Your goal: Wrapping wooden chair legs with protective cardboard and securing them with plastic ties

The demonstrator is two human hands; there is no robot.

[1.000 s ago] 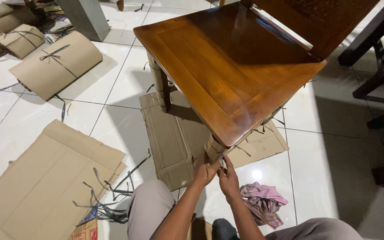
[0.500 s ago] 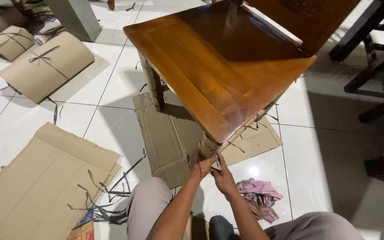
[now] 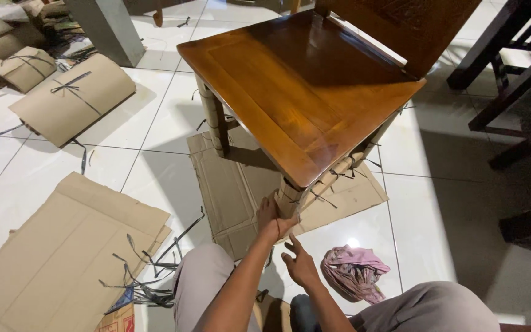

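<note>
A polished brown wooden chair [image 3: 296, 80] stands on a flattened cardboard sheet [image 3: 232, 184]. Its front leg [image 3: 290, 195] is wrapped in cardboard and tied with thin dark straps. My left hand [image 3: 271, 218] is wrapped around the lower part of that leg, fingers closed on the wrapping. A little below it and apart from the leg, my right hand [image 3: 299, 264] hovers with fingers spread and nothing in it. My knees in grey trousers frame the bottom of the view.
A crumpled pink rag [image 3: 353, 273] lies on the white tiles right of my hands. Large cardboard sheets [image 3: 62, 246] and loose dark straps [image 3: 149, 270] lie to the left, rolled cardboard bundles [image 3: 72, 95] farther back. Dark wooden furniture [image 3: 517, 80] stands at right.
My right hand has let go of the wrapped leg and dropped back toward me, opening its fingers. My left hand stays on the leg.
</note>
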